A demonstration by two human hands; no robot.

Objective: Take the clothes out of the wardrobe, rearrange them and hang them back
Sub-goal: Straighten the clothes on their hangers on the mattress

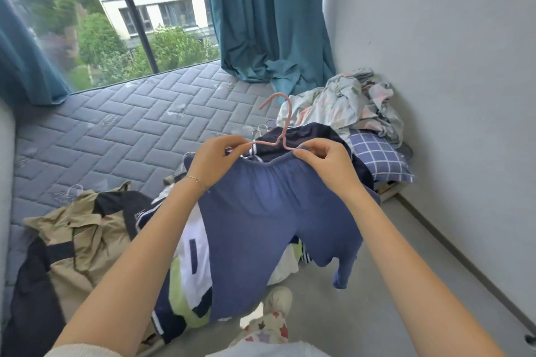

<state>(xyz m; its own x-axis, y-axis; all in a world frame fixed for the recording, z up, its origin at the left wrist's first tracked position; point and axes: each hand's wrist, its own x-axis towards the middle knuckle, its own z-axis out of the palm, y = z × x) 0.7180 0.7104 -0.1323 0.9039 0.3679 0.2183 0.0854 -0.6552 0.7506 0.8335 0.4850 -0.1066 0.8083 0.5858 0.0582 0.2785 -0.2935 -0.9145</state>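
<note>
A pair of blue trousers (261, 223) hangs in front of me from a pink hanger (280, 122), its hook pointing up. My left hand (216, 161) pinches the hanger's left arm together with the waistband. My right hand (326, 164) pinches the waistband at the hanger's right arm. The trouser legs drop toward the floor. Behind them a pile of clothes lies on the mattress edge: a beige and black jacket (75, 238) and a white, navy and green garment (185, 264). A dark navy garment (307, 132) sits just behind the hanger.
A bare quilted grey mattress (116, 130) fills the left and middle. Crumpled bedding (345, 104) and a checked pillow (377, 156) lie at its far right by the grey wall (449, 66). Teal curtains (266, 14) frame a window. My slippered foot (275, 316) stands on the grey floor.
</note>
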